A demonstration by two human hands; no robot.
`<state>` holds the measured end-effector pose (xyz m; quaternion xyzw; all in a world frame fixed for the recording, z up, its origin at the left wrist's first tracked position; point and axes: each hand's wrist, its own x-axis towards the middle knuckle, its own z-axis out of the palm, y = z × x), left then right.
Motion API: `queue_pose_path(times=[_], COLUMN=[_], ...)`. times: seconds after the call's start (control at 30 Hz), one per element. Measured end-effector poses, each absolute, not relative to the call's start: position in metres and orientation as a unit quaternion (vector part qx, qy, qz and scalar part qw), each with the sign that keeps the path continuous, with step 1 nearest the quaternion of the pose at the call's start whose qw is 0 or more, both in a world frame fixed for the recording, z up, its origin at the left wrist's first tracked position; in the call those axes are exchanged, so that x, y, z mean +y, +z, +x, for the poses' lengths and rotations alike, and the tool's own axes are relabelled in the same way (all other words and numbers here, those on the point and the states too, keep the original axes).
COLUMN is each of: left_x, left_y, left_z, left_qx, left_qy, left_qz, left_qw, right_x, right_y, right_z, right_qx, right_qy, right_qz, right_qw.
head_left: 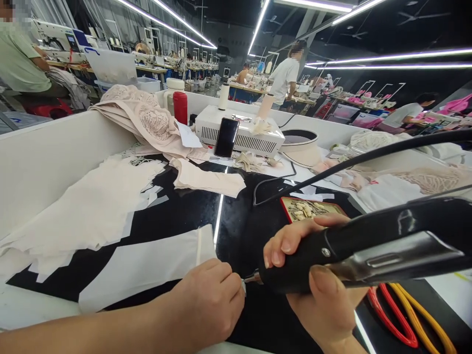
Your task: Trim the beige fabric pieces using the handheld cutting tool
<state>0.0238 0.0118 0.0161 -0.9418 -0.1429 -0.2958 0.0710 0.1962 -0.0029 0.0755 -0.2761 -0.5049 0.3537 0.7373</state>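
Observation:
My right hand [328, 309] is wrapped round a black handheld tool [295, 260] with a silver lever and a thin metal tip. The tip points left and reaches my left hand [212, 297], whose fingers are closed in a pinch. From beneath that hand a white fabric piece [147, 265] with a cream strip along its end stretches left over the black work surface [236, 221]. A small pale edge shows beside the tool tip; the pinched part is mostly hidden by my fingers.
Left lies a pile of cream fabric pieces [84, 211]. A vented white box [239, 130] stands behind, with a phone [226, 137] leaning on it. Near my right hand are a red-rimmed tray [285, 209] and red and yellow handles [394, 314]. A black cable [350, 164] arches overhead.

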Motion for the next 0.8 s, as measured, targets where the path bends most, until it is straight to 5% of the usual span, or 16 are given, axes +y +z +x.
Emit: queue_pose_path(times=[0.4,0.8], left_x=[0.024,0.028], left_y=[0.013,0.012], left_z=[0.013,0.012], left_qx=[-0.149,-0.14], left_qy=[-0.316,-0.276], left_qz=[-0.937,-0.951], left_qw=[-0.023,0.01], right_x=[0.001,0.003], right_y=[0.073,0.069], right_z=[0.191,0.184], right_qx=[-0.508,-0.492], right_qy=[0.334,0.302], right_qz=[-0.28,-0.274], right_qw=[0.743,0.77])
